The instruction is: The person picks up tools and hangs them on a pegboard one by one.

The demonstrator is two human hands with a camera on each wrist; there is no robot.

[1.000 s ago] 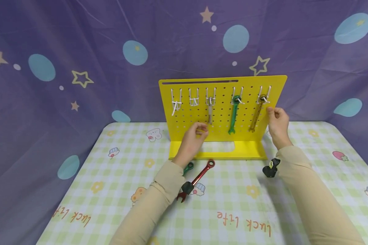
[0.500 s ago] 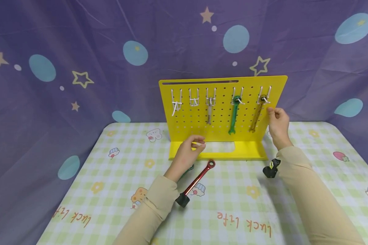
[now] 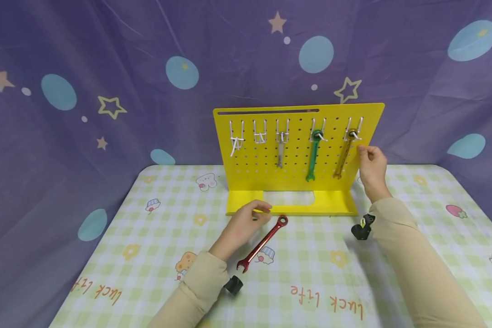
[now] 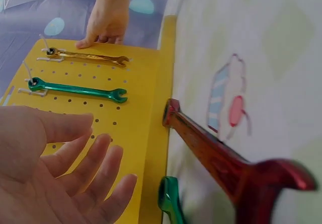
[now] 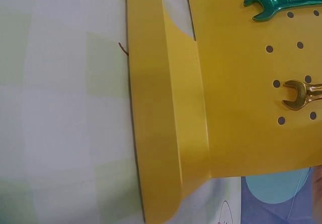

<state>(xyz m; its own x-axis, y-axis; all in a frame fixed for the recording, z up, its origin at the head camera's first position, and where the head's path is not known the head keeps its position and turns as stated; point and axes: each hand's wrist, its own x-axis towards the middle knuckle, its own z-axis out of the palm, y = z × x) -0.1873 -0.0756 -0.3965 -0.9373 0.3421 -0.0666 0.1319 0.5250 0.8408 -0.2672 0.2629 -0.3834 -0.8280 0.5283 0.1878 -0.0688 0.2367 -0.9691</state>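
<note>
- Lying on the checked table (image 3: 393, 273) in front is a red combination wrench (image 3: 263, 243), ring end towards one o'clock.
- At its ten o'clock hovers the left hand (image 3: 241, 224), fingers loosely bent and apart, holding nothing; a loose green wrench (image 4: 173, 200) lies low near it, mostly hidden from above.
- Beyond stands a yellow pegboard (image 3: 254, 180); at its three-o'clock edge the right hand (image 3: 372, 171) appears to pinch the panel between thumb and fingers.
- On the pegboard hang a silver wrench (image 3: 280, 155), a hanging green wrench (image 3: 313, 157) and, at the right hand's ten o'clock, a gold wrench (image 3: 344, 155).
- Lowered carelessly, the left hand could knock the red wrench, which lies just beside it; a tug by the right hand could rock the pegboard and shake a wrench off.
- Counted: five wrenches (one red, two green, one silver, one gold), two lying, three hanging; five white hooks (image 3: 236, 143); one pegboard; two hands.
</note>
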